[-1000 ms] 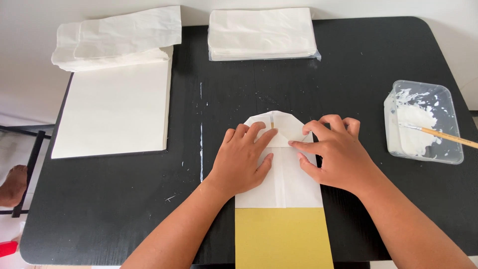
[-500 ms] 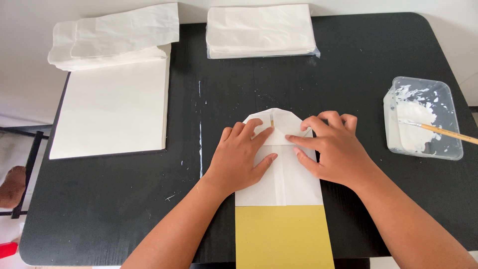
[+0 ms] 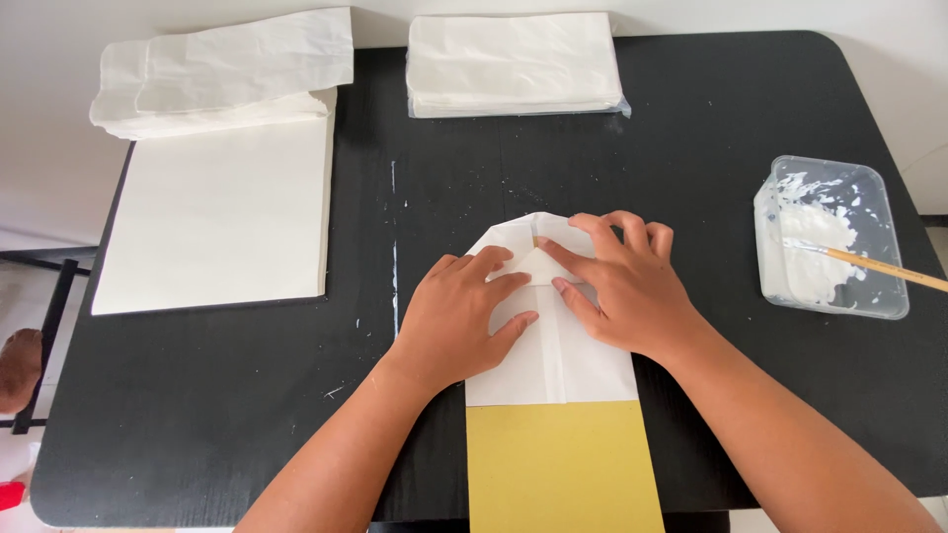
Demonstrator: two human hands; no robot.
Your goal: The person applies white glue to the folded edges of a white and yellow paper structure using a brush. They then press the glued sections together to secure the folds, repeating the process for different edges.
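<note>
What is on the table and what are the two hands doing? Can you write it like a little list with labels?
Left hand: flat on the folded white paper
Right hand: fingers pressing the paper's folded top
Under the paper: yellow sheet
Right side: clear tub of white paste with a brush resting in it
Far side: stack of white paper, crumpled white bags, big white sheets
Table: black, with paste specks

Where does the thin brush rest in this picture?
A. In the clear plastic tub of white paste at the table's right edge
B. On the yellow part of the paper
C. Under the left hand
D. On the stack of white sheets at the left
A: the brush lies with its tip in the clear plastic tub of white paste, its handle sticking out to the right.
</note>
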